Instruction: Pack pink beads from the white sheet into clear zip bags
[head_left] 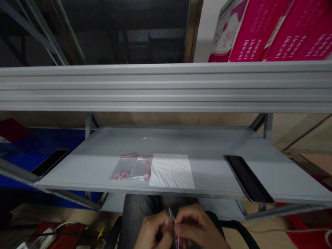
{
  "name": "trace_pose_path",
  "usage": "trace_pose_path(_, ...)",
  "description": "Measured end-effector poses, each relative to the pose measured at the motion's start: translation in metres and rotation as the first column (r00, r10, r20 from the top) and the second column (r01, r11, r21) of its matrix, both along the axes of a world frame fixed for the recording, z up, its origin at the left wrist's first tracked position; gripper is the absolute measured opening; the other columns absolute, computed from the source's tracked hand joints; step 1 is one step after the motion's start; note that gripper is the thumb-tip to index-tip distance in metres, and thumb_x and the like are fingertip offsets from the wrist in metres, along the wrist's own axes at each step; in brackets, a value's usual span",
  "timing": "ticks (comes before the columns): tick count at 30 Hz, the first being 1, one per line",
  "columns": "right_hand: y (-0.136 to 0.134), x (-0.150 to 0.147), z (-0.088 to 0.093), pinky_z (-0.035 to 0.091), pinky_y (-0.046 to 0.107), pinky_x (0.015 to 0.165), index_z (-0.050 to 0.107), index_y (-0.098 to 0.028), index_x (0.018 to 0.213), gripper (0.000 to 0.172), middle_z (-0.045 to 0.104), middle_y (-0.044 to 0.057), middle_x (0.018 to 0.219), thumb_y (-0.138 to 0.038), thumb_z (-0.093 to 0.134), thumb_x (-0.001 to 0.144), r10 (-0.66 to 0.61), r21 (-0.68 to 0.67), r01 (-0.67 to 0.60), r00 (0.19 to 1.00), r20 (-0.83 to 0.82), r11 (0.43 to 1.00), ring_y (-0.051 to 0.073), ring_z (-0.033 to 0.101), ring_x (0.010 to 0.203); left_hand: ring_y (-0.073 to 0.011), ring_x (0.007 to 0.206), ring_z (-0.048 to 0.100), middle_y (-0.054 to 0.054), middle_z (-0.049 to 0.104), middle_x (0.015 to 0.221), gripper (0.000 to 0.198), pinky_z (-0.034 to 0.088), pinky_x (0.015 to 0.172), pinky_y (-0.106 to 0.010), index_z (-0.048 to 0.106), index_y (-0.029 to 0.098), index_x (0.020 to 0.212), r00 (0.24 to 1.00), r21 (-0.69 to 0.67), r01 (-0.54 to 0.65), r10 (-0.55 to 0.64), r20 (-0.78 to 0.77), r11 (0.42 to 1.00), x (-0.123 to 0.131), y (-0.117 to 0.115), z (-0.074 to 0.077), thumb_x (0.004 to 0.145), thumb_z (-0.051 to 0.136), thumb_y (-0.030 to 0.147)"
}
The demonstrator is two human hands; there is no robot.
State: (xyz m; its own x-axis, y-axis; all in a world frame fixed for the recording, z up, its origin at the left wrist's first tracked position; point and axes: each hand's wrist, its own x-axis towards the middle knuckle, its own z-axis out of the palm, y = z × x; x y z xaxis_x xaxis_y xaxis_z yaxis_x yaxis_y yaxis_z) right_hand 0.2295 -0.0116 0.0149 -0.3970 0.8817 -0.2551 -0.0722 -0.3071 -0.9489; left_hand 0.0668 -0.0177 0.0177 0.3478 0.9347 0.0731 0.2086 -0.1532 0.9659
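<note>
Both hands low over lap, left hand (153,230) and right hand (195,228) pinching together one small clear plastic bag (171,216). Two filled clear bags of pink bits (132,169) beside white bag stack (171,171) on grey shelf (207,145).

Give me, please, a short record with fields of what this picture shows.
left hand: pinches small clear bag, below the table edge
right hand: pinches the same bag from the other side
table: grey; two filled bags with pink pieces lie beside a stack of empty bags
black tray: on the table's right part
pink boxes: behind, upper right
</note>
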Motion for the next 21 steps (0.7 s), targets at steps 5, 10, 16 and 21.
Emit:
trace_pose_path(5, 0.001, -0.011, 0.022, 0.030, 0.021, 0.049, 0.048, -0.018, 0.050, 0.018, 0.042, -0.005, 0.049, -0.017, 0.056, 0.066, -0.238, 0.315, 0.125, 0.906, 0.351, 0.941, 0.010, 0.044, 0.051, -0.0090, 0.043, 0.046, 0.004, 0.048, 0.047, 0.023, 0.029, 0.043, -0.017, 0.048, 0.018, 0.053, 0.941, 0.219, -0.130, 0.190, -0.280, 0.967, -0.001, 0.003, 0.011, 0.075, 0.051, 0.014)
trace_pose_path(10, 0.004, -0.010, 0.031, 0.025, 0.021, 0.045, 0.041, -0.020, 0.051, 0.018, 0.036, -0.006, 0.047, -0.015, 0.052, 0.064, -0.361, 0.440, 0.150, 0.819, 0.446, 0.885, 0.009, 0.037, 0.046, -0.0073, 0.036, 0.045, 0.006, 0.044, 0.042, 0.029, 0.030, 0.038, -0.015, 0.042, 0.019, 0.050, 0.886, 0.438, -0.237, 0.378, -0.269, 0.867, -0.007, 0.001, 0.015, 0.076, 0.053, 0.012)
trace_pose_path(16, 0.004, -0.010, 0.038, 0.027, 0.021, 0.045, 0.042, -0.021, 0.053, 0.014, 0.039, -0.006, 0.047, -0.013, 0.049, 0.063, -0.295, 0.461, 0.072, 0.852, 0.433, 0.884, 0.009, 0.040, 0.045, -0.0308, 0.091, 0.070, -0.016, 0.070, 0.107, 0.075, 0.059, 0.075, -0.039, 0.056, 0.016, 0.120, 0.926, 0.624, -0.199, 0.354, -0.134, 0.756, -0.007, 0.005, 0.009, 0.053, 0.083, 0.038)
trace_pose_path(21, 0.005, -0.008, 0.038, 0.028, 0.022, 0.046, 0.042, -0.021, 0.053, 0.016, 0.041, -0.006, 0.047, -0.013, 0.051, 0.064, -0.313, 0.488, 0.048, 0.821, 0.478, 0.872, 0.010, 0.042, 0.044, -0.0325, 0.107, 0.068, -0.013, 0.072, 0.113, 0.066, 0.053, 0.096, -0.051, 0.055, 0.022, 0.123, 0.954, 0.590, -0.128, 0.261, -0.146, 0.797, -0.001, 0.008, -0.003, 0.060, 0.073, 0.015)
